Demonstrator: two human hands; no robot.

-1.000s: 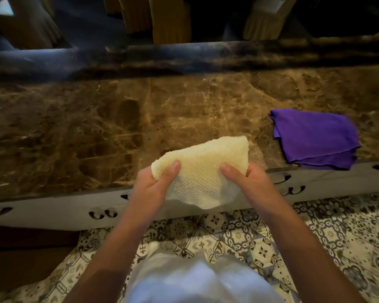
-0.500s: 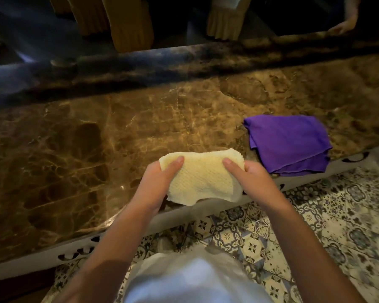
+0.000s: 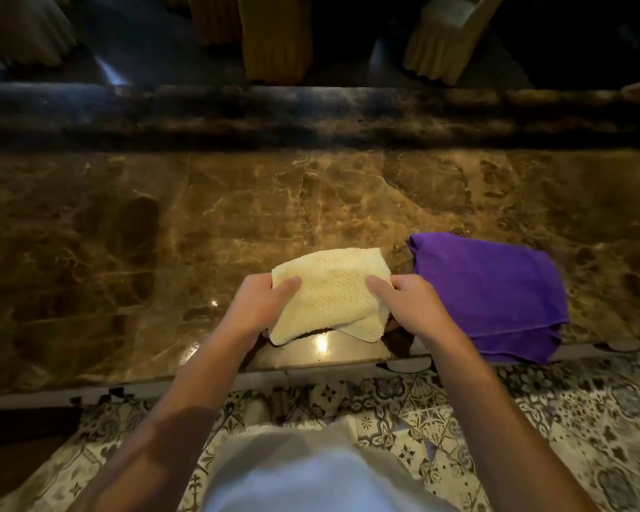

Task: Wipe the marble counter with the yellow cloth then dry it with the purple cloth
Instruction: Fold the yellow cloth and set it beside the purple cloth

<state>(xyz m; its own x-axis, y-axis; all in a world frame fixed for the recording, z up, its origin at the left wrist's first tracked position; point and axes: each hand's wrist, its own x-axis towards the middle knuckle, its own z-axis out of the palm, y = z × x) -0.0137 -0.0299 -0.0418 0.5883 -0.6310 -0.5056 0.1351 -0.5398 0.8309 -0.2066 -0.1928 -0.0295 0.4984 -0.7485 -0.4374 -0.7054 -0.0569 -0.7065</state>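
Cloth check: yellow cloth is folded and held over the near edge of the marble surface, its lower corner drooping toward the stone; contact with the stone cannot be told. Left hand grips the left side, thumb laid across the top, remaining fingers tucked under and out of sight. Right hand does the same on the right side, thumb on top, pinching the fabric. Both hands closed on the 1 cloth.

Purple cloth lies folded on the surface just beside the right hand, its near edge hanging slightly past the counter lip. No wiping stroke appears underway; judged to be the preparation stage, cloth being arranged into a pad.

Risks, as judgement:
- A rightward stroke could catch the purple cloth, dampen it, or push it over the edge onto the tiled floor.
- The loose corner could unfold mid-stroke and leave streaks.
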